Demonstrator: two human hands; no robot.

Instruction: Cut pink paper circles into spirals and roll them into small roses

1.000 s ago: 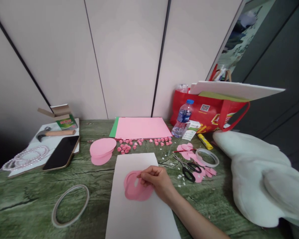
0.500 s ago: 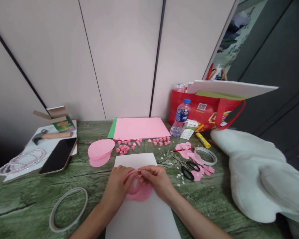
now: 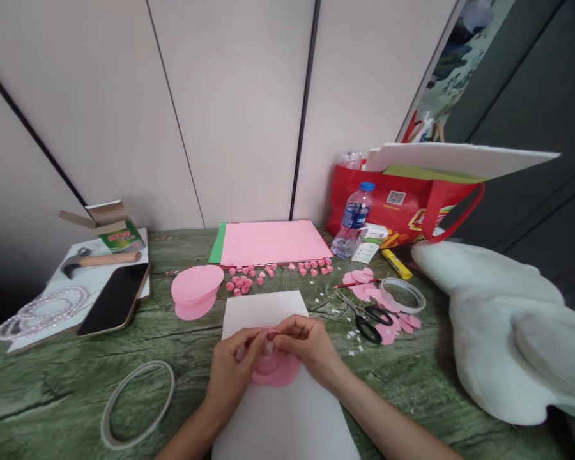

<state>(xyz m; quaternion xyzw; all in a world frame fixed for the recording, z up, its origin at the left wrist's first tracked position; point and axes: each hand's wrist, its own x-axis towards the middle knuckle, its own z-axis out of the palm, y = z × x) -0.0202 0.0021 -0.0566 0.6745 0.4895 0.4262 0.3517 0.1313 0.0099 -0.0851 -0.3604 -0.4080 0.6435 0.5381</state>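
Both hands meet over a white board that lies lengthwise on the table. Between them is a piece of pink paper, rounded and curled, its upper edge partly covered by fingers. My left hand pinches that edge from the left with thumb and forefinger. From the right, my right hand pinches the same edge, its fingertips close to the left ones. Several small pink rolled pieces sit beyond the board. Left of them lie pink paper ovals, stacked loosely.
Scissors, a tape roll and pink scraps lie at right, near a white plush. Another tape roll, a phone and a hammer are at left. A bottle stands by a red bag.
My left thumb has come up to the paper's top edge, and the fingertips of both hands are closer together. The view has shifted slightly.
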